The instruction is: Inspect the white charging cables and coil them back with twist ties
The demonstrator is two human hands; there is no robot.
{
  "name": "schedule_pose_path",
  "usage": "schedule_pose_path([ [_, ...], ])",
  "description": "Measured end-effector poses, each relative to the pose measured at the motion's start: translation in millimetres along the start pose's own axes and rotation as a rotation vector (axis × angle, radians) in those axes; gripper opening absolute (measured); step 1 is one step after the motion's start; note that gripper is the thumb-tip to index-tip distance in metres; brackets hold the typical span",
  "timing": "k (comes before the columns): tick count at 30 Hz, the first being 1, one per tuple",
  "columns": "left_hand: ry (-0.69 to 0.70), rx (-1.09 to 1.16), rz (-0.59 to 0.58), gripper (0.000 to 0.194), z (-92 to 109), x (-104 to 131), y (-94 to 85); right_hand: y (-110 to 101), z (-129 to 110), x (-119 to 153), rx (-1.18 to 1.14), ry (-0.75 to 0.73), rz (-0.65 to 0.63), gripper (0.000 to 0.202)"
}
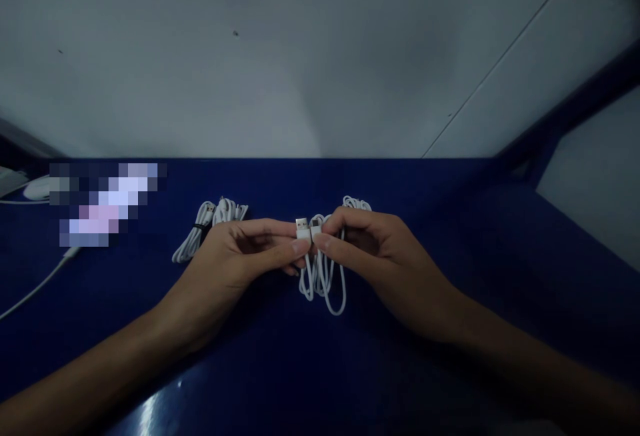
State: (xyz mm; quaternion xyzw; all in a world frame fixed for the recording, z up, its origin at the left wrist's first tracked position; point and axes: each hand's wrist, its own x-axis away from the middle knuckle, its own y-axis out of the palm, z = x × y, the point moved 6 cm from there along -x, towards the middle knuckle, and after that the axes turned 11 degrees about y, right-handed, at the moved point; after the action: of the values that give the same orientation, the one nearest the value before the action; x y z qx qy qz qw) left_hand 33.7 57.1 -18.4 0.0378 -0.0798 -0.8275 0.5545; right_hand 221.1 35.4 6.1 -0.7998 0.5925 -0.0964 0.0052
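Note:
A white USB cable (336, 296) hangs in loose loops between my two hands, above the blue table. My left hand (245, 256) pinches its USB plug (301, 228) between thumb and fingers, metal end upward. Close beside that plug, my right hand (375, 246) pinches a second white connector (317, 226), also pointing up. Behind my left hand lie bundled white cables (193, 236), one bound with a dark tie. Another coiled white cable (357, 203) shows just behind my right hand, partly hidden by it.
The blue table (320, 383) meets a pale wall (280, 89) at the back. At the left, a blurred-out bright object (115, 206) has a white cord (37, 293) running from it. A white rounded item (37, 188) sits behind it at the far left.

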Motion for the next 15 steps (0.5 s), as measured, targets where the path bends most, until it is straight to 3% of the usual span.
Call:
schedule_pose_path([
  [15, -0.014, 0.008, 0.002, 0.008, -1.1, 0.8, 0.5, 0.7, -0.8, -1.0, 0.006, -0.001, 0.001, 0.021],
])
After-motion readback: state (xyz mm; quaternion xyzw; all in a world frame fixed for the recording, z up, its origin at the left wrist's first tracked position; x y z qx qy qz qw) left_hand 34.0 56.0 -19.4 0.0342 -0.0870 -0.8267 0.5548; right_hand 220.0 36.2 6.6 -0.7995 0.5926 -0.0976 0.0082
